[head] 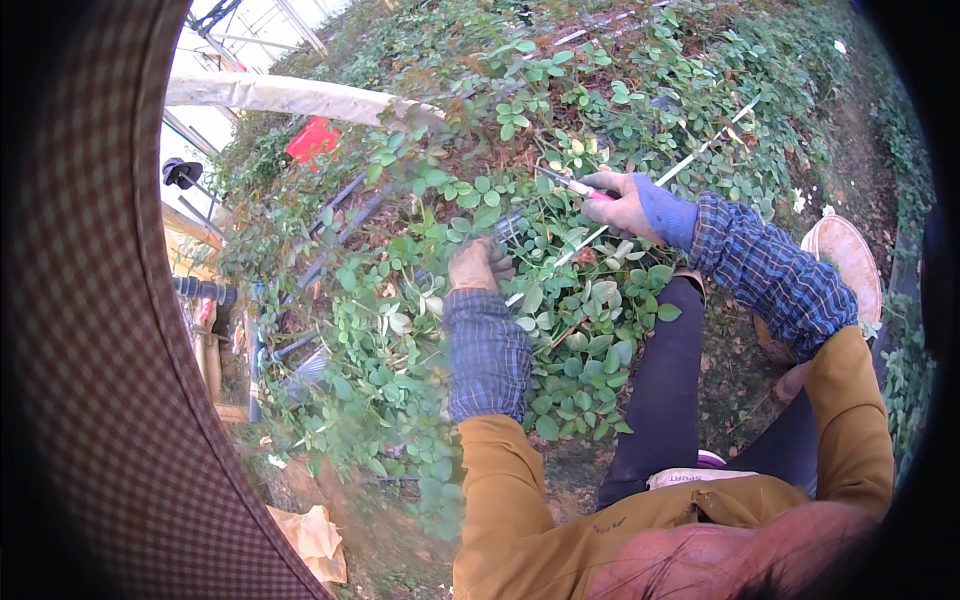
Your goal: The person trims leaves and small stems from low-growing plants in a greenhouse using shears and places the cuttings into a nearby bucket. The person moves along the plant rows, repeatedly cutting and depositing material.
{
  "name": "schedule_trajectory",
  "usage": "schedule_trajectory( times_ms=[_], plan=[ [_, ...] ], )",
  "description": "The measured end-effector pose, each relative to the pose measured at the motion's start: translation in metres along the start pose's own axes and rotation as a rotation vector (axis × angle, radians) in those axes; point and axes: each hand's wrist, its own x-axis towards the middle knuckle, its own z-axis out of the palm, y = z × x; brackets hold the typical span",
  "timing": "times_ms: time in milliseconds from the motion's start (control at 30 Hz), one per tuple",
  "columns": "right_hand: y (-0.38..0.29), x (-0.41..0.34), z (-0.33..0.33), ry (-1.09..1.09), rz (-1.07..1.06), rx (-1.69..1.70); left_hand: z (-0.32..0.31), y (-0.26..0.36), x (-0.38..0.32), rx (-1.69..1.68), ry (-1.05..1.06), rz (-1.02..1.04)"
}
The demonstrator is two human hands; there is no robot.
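Note:
My right hand (626,208), in a blue-cuffed glove, is closed around the pink handle of a slim metal-tipped tool, perhaps pruning snips (574,185), whose tip points up and left over the leaves. Lower and to the left, my left hand (480,266) reaches into the leafy rose-like bushes (585,352) with its fingers curled. Leaves partly hide those fingers, so whether they grip a stem does not show. Between my hands and beyond the right one, a thin white rod or taut strap (686,165) runs slantwise through the foliage.
A round pinkish basin (847,259) stands on the soil at my right. Dark pipes (352,217) cross the plant bed on the left. Farther off are a red container (313,140) and a white-wrapped bar (300,97). Crumpled pale sheeting (311,540) lies at the lower left.

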Motion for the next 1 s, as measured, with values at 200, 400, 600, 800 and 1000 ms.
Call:
schedule_trajectory(
  times_ms=[200, 400, 600, 800, 1000],
  plan=[
    [-0.036, 0.076, 0.04, 0.025, -0.05, -0.197, -0.004, 0.01, -0.004, -0.153, 0.042, -0.152],
    [-0.012, 0.123, 0.058, -0.027, 0.04, 0.019, 0.002, 0.009, -0.007, -0.077, 0.063, -0.108],
    [-0.01, 0.085, 0.047, -0.071, 0.072, 0.222, -0.009, 0.002, -0.003, -0.065, 0.059, -0.026],
    [-0.086, 0.081, 0.049, -0.14, -0.05, 0.246, -0.009, 0.003, -0.001, -0.018, 0.092, -0.026],
    [-0.131, 0.171, 0.095, -0.174, -0.019, 0.361, -0.01, -0.003, 0.001, -0.078, 0.031, -0.029]
  ],
)
